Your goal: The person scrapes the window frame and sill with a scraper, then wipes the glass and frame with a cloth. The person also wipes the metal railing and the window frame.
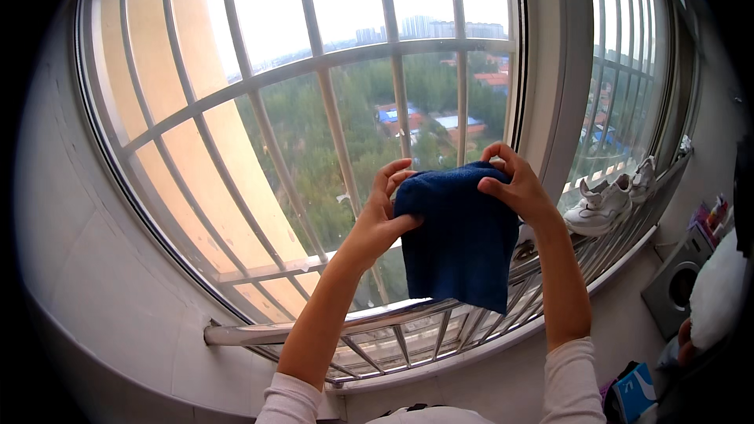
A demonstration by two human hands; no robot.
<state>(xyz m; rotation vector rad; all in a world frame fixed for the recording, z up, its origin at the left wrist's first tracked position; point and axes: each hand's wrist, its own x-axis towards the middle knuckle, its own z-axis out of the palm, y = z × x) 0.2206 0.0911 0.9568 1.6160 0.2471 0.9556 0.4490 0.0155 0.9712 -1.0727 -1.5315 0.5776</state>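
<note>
A dark blue cloth (456, 241) hangs between my two hands, folded over along its top edge. My left hand (389, 209) pinches its upper left corner, thumb in front and fingers behind. At the upper right corner my right hand (518, 182) grips it the same way. The cloth's lower edge dangles loose in front of a metal railing (406, 315). Behind the hands stands a large window (283, 147) with metal bars. The fingers behind the cloth are partly hidden.
White sneakers (595, 206) stand on the ledge to the right, by a second barred window (618, 70). Lower right are a grey speaker-like box (677, 282), a white rounded item (716, 294) and a blue package (636, 391). A pale wall (118, 282) borders the left.
</note>
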